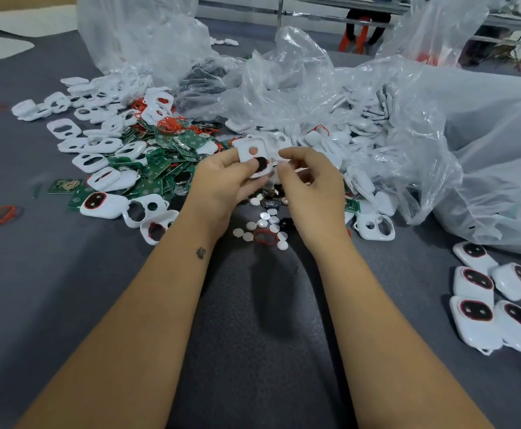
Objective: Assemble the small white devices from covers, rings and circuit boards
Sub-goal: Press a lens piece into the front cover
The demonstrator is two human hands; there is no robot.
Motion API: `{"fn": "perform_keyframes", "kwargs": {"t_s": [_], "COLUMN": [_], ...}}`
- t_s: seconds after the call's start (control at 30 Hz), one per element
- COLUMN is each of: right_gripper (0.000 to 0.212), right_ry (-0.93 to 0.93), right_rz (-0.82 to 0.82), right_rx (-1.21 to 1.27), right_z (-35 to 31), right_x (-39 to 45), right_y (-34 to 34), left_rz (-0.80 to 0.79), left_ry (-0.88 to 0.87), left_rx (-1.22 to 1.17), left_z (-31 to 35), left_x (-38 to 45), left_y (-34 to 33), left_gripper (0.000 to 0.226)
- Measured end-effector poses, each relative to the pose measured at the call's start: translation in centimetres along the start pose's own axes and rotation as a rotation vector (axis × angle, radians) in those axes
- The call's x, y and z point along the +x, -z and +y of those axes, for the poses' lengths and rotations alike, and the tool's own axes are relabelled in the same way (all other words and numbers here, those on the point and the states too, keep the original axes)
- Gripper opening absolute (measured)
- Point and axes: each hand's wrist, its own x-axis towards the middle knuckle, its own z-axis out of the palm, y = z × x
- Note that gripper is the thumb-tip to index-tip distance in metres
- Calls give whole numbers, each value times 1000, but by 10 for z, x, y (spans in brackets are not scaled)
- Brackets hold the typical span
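Observation:
My left hand grips a white cover with a round hole and a black oval part at its lower end, held above the table's middle. My right hand is beside it, thumb and forefinger curled at the cover's right edge; what they pinch is hidden. Green circuit boards lie heaped to the left among empty white covers and red rings. Small white discs and a red ring lie under my hands.
Finished white devices with black windows and red rims sit at the right. Clear plastic bags full of white parts cover the back and right. A loose red ring lies far left on the grey table.

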Motion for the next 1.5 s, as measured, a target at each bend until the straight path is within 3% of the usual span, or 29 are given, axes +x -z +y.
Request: {"fn": "perform_keyframes", "kwargs": {"t_s": [0.3,0.47,0.63,0.73,0.93,1.03,1.13,1.23,1.5], "right_gripper": [21,28,12,21,19,17,16,18,19], "right_ry": [65,83,159,181,277,269,12,-209,-232], "right_rz": [-14,-186,-401,-428,-366,-240,-88,-52,-133], "right_rx": [-312,-504,-685,-856,-903,-709,-157,281,536], "right_z": [1,-4,-8,-4,2,4,2,0,-4], "right_x": [2,1,-2,1,0,1,5,10,12], "right_y": [-1,2,-2,-6,-14,-15,-7,1,9], "left_rz": [403,414,399,368,335,278,207,135,17], "left_ry": [-229,-248,-244,-243,-225,-193,-135,-94,-42], "left_rx": [-121,-94,-95,-79,-44,6,89,141,195], "left_z": [14,13,13,12,12,10,5,1,-1], "left_x": [13,13,14,12,9,9,7,5,-2], "left_y": [28,29,27,25,18,13,8,2,-5], "left_gripper": [21,22,19,21,23,22,23,24,26]}}
